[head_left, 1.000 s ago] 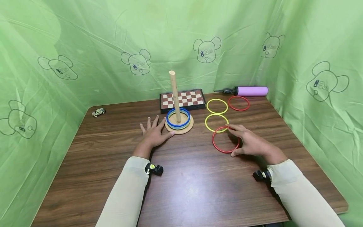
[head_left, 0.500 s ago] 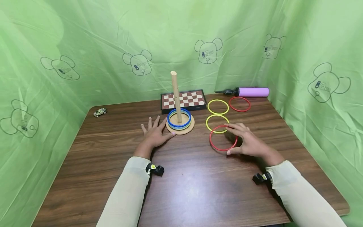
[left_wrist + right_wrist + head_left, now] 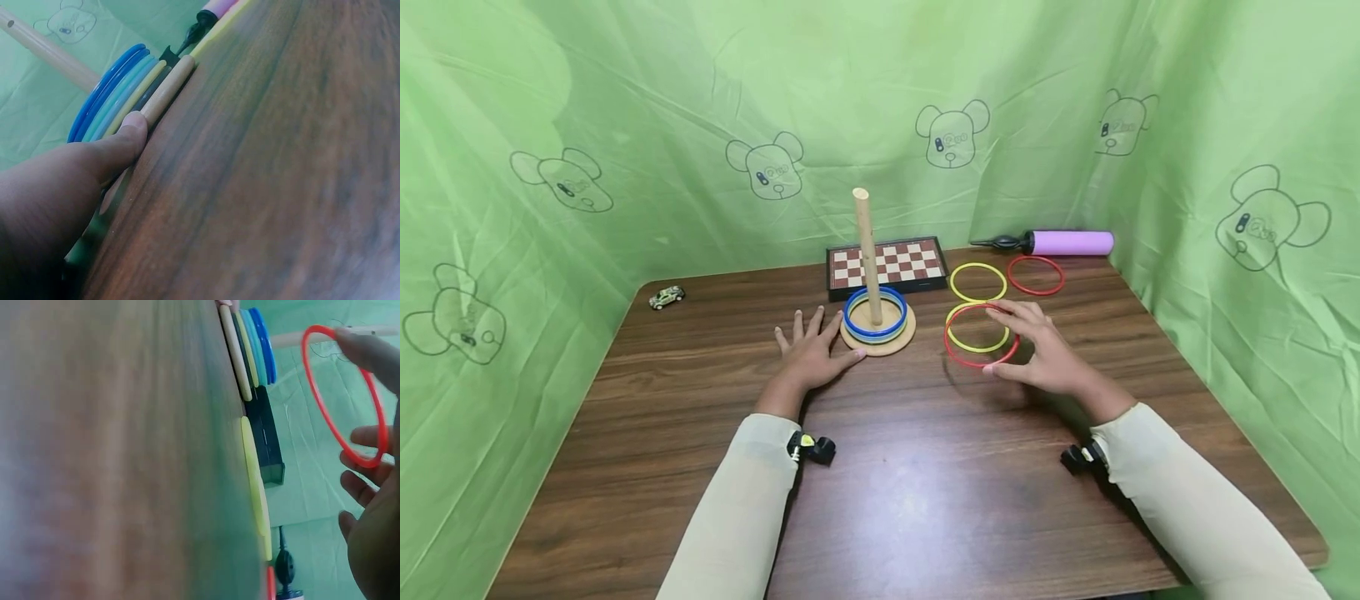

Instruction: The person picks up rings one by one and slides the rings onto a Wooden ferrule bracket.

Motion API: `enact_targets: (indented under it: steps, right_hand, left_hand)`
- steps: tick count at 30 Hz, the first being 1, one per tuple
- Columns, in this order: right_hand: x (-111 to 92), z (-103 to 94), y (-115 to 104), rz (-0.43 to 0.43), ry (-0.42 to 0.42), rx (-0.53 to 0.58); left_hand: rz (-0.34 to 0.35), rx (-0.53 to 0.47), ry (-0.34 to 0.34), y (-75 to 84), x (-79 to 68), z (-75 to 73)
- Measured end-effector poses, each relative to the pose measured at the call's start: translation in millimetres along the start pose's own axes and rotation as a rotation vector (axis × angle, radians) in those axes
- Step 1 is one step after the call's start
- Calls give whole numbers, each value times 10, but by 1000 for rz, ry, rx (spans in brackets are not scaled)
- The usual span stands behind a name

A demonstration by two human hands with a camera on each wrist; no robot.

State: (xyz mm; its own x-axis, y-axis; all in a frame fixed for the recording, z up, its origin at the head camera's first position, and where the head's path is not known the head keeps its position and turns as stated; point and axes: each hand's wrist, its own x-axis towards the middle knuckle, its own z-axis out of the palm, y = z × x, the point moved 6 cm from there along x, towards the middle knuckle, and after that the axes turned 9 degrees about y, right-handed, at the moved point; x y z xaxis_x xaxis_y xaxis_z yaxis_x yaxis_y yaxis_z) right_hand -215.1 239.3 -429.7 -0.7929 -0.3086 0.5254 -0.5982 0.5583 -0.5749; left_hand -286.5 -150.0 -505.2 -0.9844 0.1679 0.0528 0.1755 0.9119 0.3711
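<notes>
In the head view my right hand [image 3: 1037, 350] holds a red ring [image 3: 964, 362] by its edge between thumb and fingers. The right wrist view shows this ring raised off the table and tilted. Seen from the head, it overlaps a yellow ring [image 3: 977, 351] lying flat. Left of that stands a wooden ring-toss stand, its post [image 3: 868, 258] upright on a round base [image 3: 895, 345]. Blue rings [image 3: 94, 94] top the stack around the post, with teal and yellow ones below. My left hand [image 3: 811, 360] rests on the table, fingers spread, thumb touching the base's edge.
Behind the stand lies a checkered game board [image 3: 910, 265]. A second yellow ring [image 3: 978, 265] and another red ring [image 3: 1036, 293] lie at the back right, before a purple hand pump [image 3: 1073, 243]. A toy car [image 3: 667, 297] sits far left. Green curtains surround the table.
My right hand has lifted the red ring and moved it up and left in the head view, over the nearer yellow ring. My left hand stays at the base.
</notes>
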Motion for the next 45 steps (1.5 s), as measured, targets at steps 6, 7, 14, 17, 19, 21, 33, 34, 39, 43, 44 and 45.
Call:
enact_targets:
  steps: [6, 7, 14, 17, 19, 21, 33, 34, 39, 43, 44, 45]
  right_hand:
    - [170, 50, -75, 21, 34, 20]
    - [193, 68, -85, 28, 34, 26]
    - [351, 181, -176, 24, 66, 64]
    - [427, 205, -225, 3, 105, 75]
    - [477, 214, -263, -7, 130, 86]
    - [529, 221, -300, -3, 148, 97]
    - [894, 167, -549, -13, 244, 118]
    - [923, 153, -574, -25, 258, 125]
    - [1073, 88, -720, -72, 310, 149]
    - [1179, 65, -845, -94, 336, 169]
    - [1199, 62, -870, -98, 347, 172]
    - [1216, 59, -894, -100, 361, 179]
  left_hand:
    - [-3, 1, -4, 7, 0, 4]
    - [-5, 1, -2, 8, -5, 1]
    - [-10, -1, -19, -3, -30, 8]
    - [-13, -2, -19, -5, -35, 8]
    - [-12, -3, -16, -4, -32, 8]
    - [-10, -6, -12, -2, -26, 7]
    - [-10, -16, 3, -15, -6, 13]
    - [-9, -15, 1, -15, -4, 17]
    - [-6, -16, -1, -13, -3, 21]
    - [-9, -12, 4, -13, -3, 8]
    - [-10, -10, 3, -14, -2, 8]
    - [-11, -11, 1, -13, -2, 8]
